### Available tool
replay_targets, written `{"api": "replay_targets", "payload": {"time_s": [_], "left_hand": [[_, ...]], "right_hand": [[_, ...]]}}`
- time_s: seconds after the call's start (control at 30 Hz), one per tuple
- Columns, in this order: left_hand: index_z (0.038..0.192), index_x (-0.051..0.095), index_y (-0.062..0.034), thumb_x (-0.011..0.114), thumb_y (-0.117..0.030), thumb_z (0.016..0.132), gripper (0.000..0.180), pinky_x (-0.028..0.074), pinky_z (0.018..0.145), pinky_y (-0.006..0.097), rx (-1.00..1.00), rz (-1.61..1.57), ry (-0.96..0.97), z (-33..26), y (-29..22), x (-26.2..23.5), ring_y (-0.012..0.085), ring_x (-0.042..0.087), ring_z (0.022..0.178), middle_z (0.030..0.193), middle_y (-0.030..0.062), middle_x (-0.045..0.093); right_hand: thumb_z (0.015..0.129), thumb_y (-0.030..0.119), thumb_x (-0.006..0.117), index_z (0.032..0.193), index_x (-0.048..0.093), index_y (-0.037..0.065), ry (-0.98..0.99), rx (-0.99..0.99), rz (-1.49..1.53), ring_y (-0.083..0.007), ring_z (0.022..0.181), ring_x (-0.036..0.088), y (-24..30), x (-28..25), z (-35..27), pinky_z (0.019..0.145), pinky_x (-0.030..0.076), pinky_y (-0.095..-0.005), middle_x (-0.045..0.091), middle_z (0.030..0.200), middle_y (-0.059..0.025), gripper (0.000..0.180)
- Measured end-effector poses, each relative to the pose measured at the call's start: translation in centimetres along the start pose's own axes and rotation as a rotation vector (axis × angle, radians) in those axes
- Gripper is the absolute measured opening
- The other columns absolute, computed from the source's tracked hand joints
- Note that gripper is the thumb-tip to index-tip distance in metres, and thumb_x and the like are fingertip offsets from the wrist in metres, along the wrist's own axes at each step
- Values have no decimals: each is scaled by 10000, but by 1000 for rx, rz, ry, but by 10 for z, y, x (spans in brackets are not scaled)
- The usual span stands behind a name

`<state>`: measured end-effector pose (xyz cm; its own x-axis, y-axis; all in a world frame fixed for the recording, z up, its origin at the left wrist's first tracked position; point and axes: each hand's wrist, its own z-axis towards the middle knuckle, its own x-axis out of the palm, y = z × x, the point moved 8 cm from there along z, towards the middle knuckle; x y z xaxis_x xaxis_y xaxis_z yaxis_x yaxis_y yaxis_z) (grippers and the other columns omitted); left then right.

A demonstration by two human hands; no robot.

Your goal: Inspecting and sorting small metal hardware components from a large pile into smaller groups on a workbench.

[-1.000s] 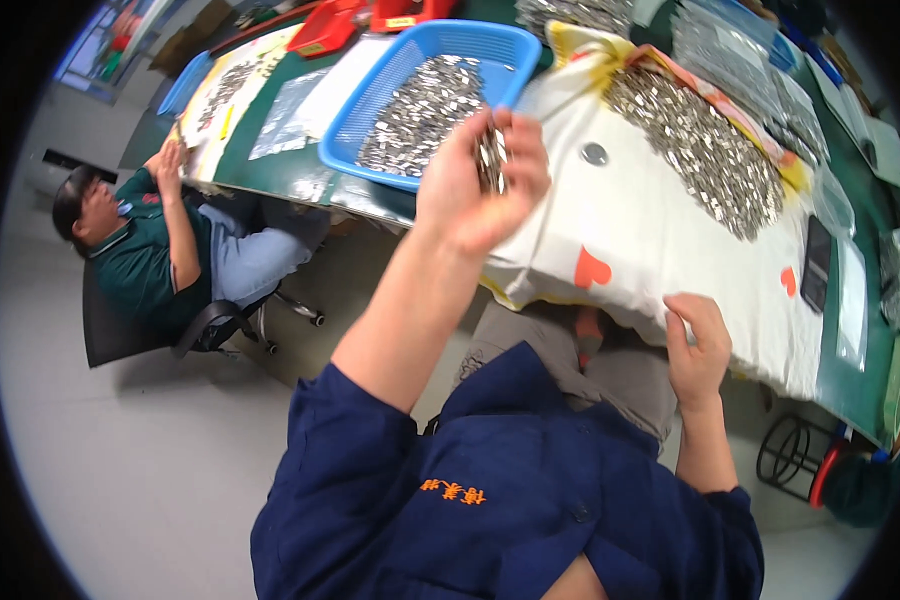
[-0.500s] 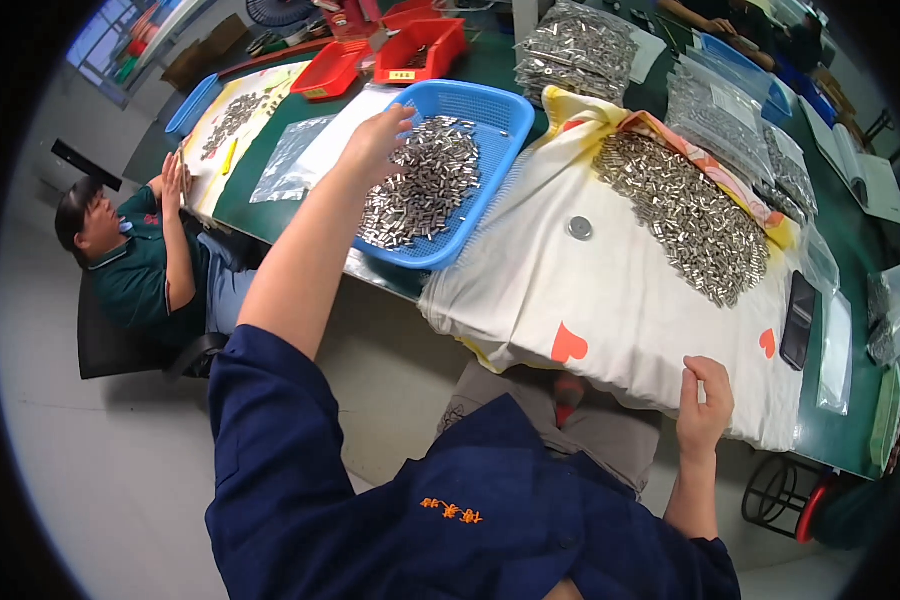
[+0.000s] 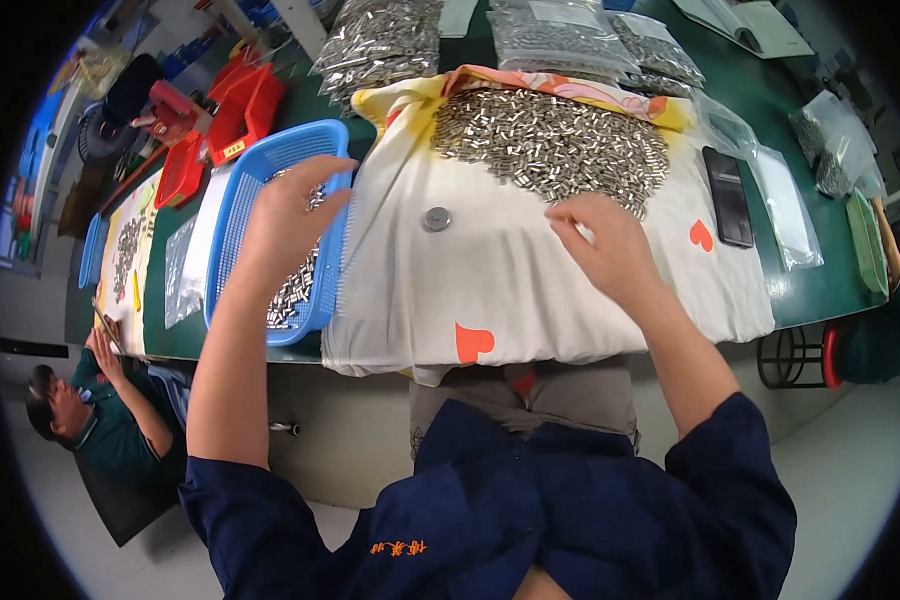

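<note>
My left hand (image 3: 295,215) hovers over the blue plastic basket (image 3: 224,262), its fingers and thumb apart, with nothing visible between them. Small shiny metal tubes (image 3: 295,290) lie in the basket, partly covered by my hand and forearm. At the near edge of a large pile of similar short metal tubes (image 3: 560,145) is my right hand (image 3: 605,245), its fingers bent and thumb close to the index finger. Whatever those fingertips hold, if anything, I cannot make out. A round grey metal disc (image 3: 437,219) lies on the white cloth (image 3: 400,290) between my hands.
Bags of metal parts (image 3: 560,40) stand behind the pile. On the right lie a black phone (image 3: 728,197), a clear plastic sleeve (image 3: 785,210) and a green tray (image 3: 866,242). Red bins (image 3: 242,115) stand at the far left. A co-worker (image 3: 120,410) sits beyond the basket.
My view has turned toward the pile. My right hand has moved from the cloth's near edge up to the tubes. My left hand has drawn nearer, still over the basket.
</note>
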<state>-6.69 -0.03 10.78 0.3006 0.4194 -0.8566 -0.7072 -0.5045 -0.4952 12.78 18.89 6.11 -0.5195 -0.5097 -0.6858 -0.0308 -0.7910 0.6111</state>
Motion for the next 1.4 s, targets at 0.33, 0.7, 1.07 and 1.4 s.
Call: {"api": "replay_targets", "payload": {"time_s": [0.33,0.7,1.07,1.4], "left_hand": [[943,593,-27,596,-59,699,246,442,745,364,242,201,333,12,-45,119,297,550,814,838,115,571],[954,611,-49,650,-78,646,312,454,730,345,26,164,300,22,-36,119,268,575,785,845,128,594],[892,634,-51,652,-117,633,269,461,705,322,-96,215,296,7,-36,114,227,582,754,781,100,599],[1161,478,-32,566,-43,793,379,459,718,256,-350,-1339,186,-6,0,121,155,578,853,987,52,581]], "right_hand": [[711,56,501,773,599,57,58,-19,-428,-258,778,548,-34,49,25,700,445,-370,553,745,-118,116],[704,59,492,780,622,60,-24,-48,-258,-255,817,520,-36,42,25,732,425,-365,538,789,-107,150],[707,81,552,711,600,71,14,-101,-268,-251,821,518,-39,54,25,734,423,-368,541,791,-92,49],[681,48,510,668,580,57,53,-130,-240,-254,815,515,-41,48,28,722,409,-376,536,758,-101,72]]}}
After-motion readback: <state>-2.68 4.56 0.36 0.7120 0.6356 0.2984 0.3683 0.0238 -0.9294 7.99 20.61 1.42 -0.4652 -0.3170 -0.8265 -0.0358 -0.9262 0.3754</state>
